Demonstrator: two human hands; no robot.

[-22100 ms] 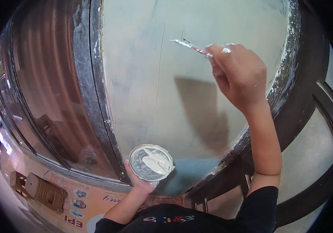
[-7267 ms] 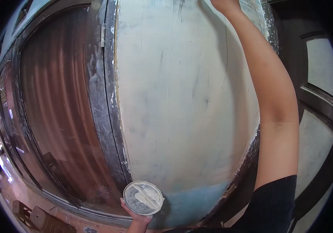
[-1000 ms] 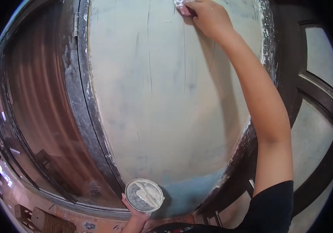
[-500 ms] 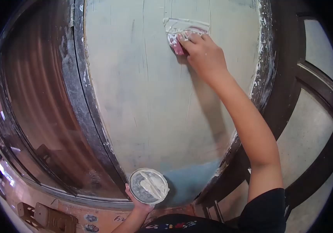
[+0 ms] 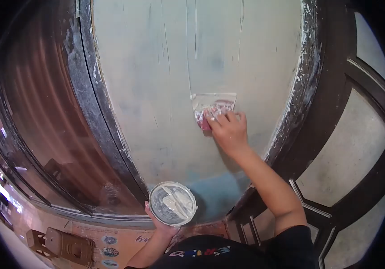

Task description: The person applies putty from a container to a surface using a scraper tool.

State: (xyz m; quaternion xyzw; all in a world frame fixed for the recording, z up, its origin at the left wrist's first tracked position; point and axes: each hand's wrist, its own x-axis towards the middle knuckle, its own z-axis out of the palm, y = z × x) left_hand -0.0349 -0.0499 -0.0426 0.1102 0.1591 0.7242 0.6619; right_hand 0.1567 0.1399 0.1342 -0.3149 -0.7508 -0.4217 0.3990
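Just above right hand (image 5: 228, 132), putty knife (image 5: 213, 104) — clamped in it, left hand (image 5: 163, 224) gripping tub (image 5: 172, 203)

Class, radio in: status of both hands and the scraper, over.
Right hand holds scraper, blade flat on panel. Left hand holds filler tub. Nothing blocking.

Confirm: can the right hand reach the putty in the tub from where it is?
Probably yes. The right hand presses the knife on the wall just above the tub, which the left hand holds open-topped; nothing lies between.
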